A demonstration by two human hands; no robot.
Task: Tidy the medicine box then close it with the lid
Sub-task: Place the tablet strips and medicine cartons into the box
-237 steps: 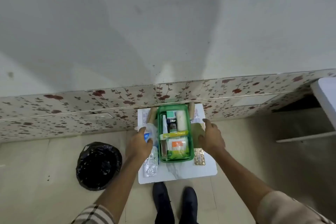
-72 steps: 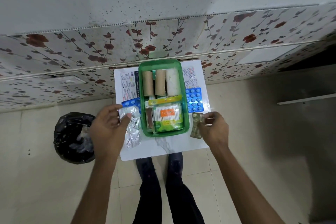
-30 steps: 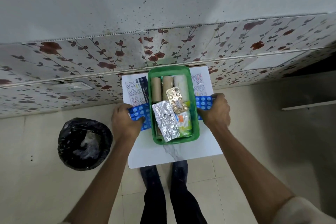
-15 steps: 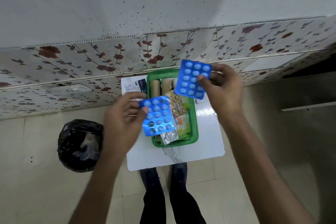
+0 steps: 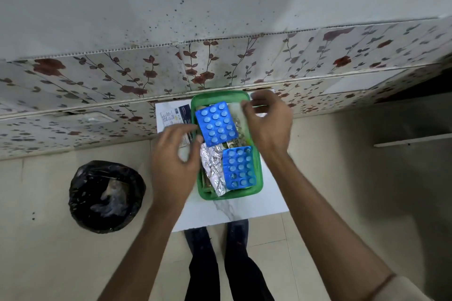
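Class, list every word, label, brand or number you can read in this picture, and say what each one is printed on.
No text can be read.
Leaflet left of the green box: printed lines and a dark band, too blurred.
Blue pill sheets: no print visible.
Foil strip: nothing legible.

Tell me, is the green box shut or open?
Open. The green box has no lid on; two blue pill sheets and a silver sheet show inside.

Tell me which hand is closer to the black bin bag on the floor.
Left. The left hand hovers beside the green box, just right of the black bin bag; the right hand is beyond the box, farther away.
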